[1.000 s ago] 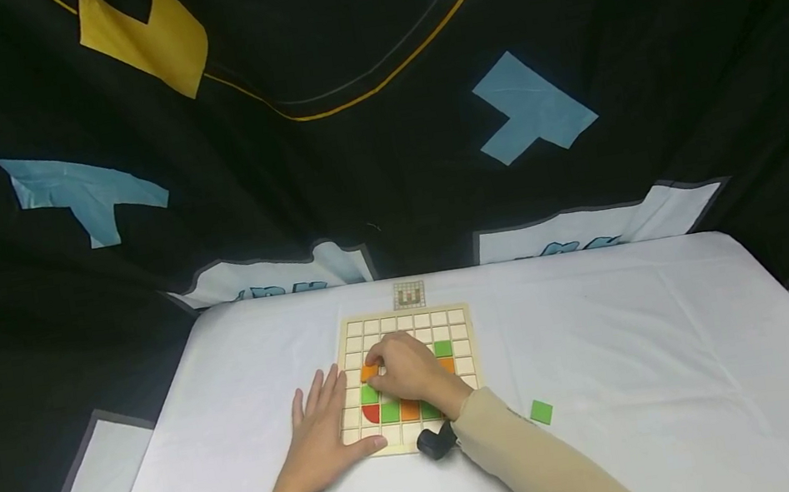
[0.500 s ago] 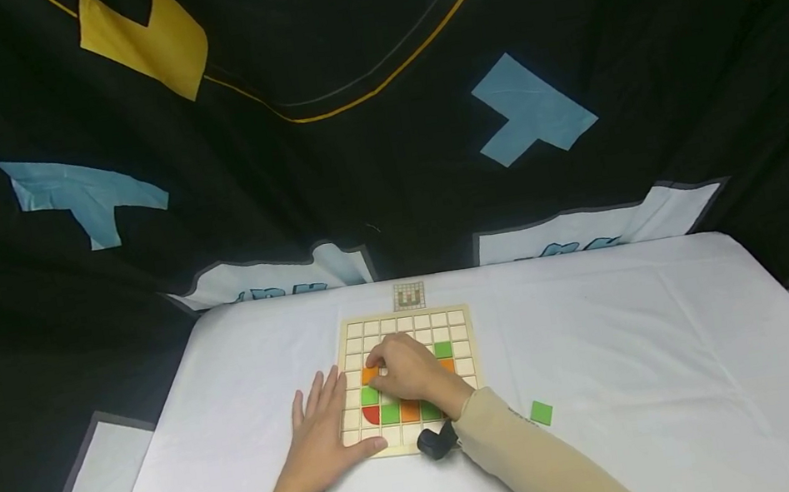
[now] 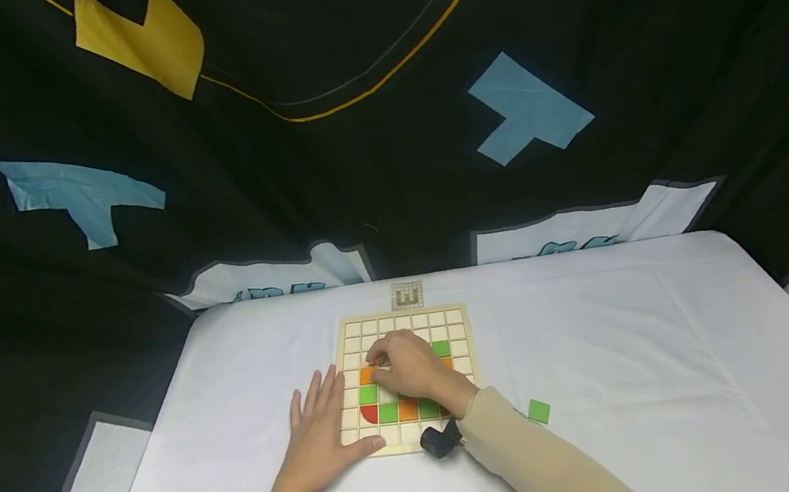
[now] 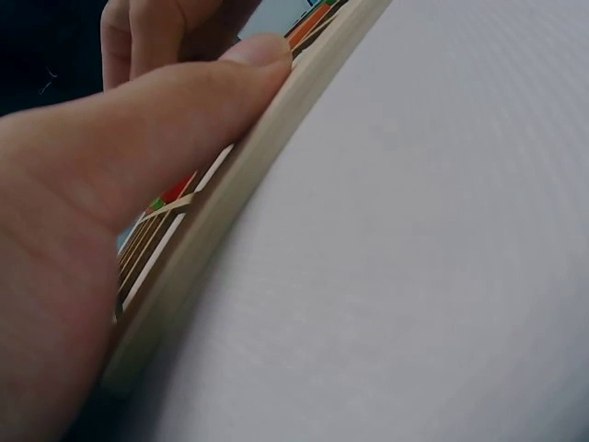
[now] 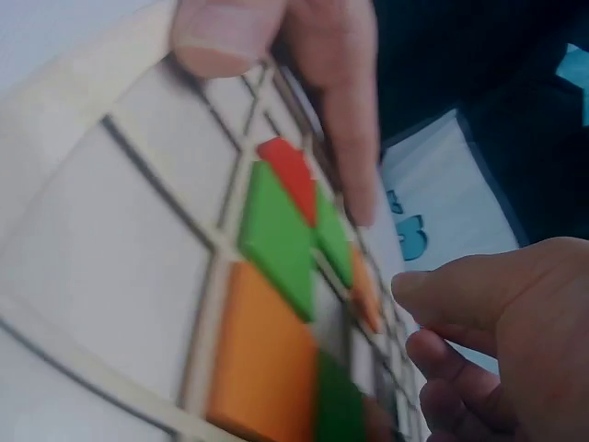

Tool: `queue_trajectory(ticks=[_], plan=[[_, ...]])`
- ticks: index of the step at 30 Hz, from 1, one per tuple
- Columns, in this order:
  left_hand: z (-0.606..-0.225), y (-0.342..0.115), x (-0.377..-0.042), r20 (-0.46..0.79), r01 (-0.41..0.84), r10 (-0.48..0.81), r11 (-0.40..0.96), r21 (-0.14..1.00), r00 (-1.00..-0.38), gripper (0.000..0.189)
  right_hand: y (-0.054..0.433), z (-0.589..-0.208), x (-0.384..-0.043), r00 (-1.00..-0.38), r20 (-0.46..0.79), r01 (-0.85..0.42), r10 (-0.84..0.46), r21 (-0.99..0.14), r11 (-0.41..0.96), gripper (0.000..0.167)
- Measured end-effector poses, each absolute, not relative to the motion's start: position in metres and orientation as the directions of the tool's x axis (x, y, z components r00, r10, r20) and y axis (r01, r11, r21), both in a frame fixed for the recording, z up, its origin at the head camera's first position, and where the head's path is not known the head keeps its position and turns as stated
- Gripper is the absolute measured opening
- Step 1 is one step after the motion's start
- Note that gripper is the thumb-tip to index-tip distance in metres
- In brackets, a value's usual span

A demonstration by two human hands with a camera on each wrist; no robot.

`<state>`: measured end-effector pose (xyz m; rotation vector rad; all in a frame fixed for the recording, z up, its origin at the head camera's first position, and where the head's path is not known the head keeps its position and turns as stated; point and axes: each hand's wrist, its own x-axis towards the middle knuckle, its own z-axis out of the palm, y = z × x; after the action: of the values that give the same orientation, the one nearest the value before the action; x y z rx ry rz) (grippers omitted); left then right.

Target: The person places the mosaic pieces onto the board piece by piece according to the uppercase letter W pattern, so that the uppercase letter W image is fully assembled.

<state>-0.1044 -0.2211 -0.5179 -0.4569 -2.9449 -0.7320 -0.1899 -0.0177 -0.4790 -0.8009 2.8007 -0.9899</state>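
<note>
My left hand [image 3: 315,438] lies with fingers spread along the left side of a gridded wooden board [image 3: 365,443]. Its thumb [image 4: 198,106] presses on the board's near edge. Over the left part of the grid, my right hand [image 3: 411,365] is bent, thumb and index fingertips right at an orange square tile [image 3: 367,376] that sits flat in its cell. No tile shows between those fingertips in the right wrist view. Below that tile come a green tile [image 3: 368,395] and a red quarter-round tile [image 3: 369,414]. The right hand hides the grid's middle.
More tiles run along the lower row, including a green one [image 3: 388,412] and an orange one [image 3: 407,410]. A loose green tile [image 3: 539,411] lies on the white tablecloth [image 3: 648,378], right of the board. A small patterned card [image 3: 406,295] lies behind the board.
The orange tile at the right fingertips was tilted a second ago and now lies flat in its cell. The right hand has shifted very slightly; the left hand has stayed put.
</note>
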Motion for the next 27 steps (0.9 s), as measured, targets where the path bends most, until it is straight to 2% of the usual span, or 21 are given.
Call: queue_trajectory(ticks=[6, 12, 19, 27], plan=[[-0.519, -0.222, -0.105, 0.121, 0.291, 0.265, 0.847, 0.444, -0.957, 0.116, -0.002, -0.461, -0.186, -0.883, 0.103, -0.397, -0.459, -0.686, 0.61, 0.024], [-0.519, -0.221, -0.105, 0.134, 0.291, 0.259, 0.844, 0.451, -0.957, 0.116, 0.016, -0.449, -0.178, -0.88, 0.109, -0.396, -0.461, -0.705, 0.589, 0.026], [-0.519, -0.22, -0.105, 0.137, 0.291, 0.257, 0.839, 0.46, -0.957, 0.116, 0.042, -0.453, -0.162, -0.887, 0.105, -0.365, -0.449, -0.755, 0.545, 0.024], [-0.519, -0.221, -0.105, 0.126, 0.283, 0.253, 0.84, 0.463, -0.959, 0.118, 0.078, -0.457, -0.146, -0.926, 0.098, -0.299, -0.366, -0.783, 0.546, 0.022]])
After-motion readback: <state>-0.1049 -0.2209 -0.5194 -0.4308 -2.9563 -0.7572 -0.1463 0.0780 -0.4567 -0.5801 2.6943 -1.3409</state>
